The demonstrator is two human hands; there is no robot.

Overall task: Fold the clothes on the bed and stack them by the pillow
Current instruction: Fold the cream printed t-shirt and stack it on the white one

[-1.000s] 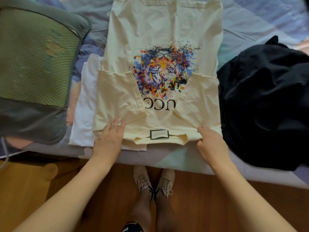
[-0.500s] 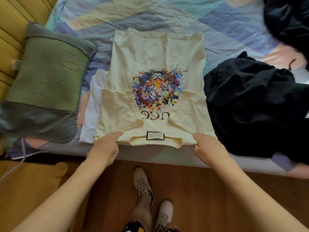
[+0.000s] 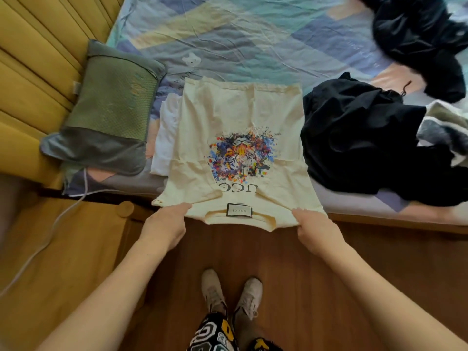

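A cream T-shirt (image 3: 235,115) with a colourful tiger print lies lengthwise on the bed, sleeves folded in, collar toward me and hanging past the bed's edge. My left hand (image 3: 166,225) grips its near left shoulder corner. My right hand (image 3: 315,228) grips the near right corner. Both corners are lifted off the mattress. A folded white garment (image 3: 166,138) lies partly under the shirt's left side, beside the green and grey pillow (image 3: 106,115). A heap of black clothes (image 3: 359,138) sits to the right.
More black clothing (image 3: 417,39) lies at the far right of the patterned bedsheet (image 3: 240,41). A grey and white garment (image 3: 445,122) peeks out at the right edge. A yellow headboard (image 3: 33,72) stands on the left, a white cable (image 3: 50,229) trails down, and my shoes (image 3: 230,295) rest on the wooden floor.
Both hands closed on the shirt's collar-end corners and pulled them back over the bed's edge. I stepped back, so more of the bed and floor shows.
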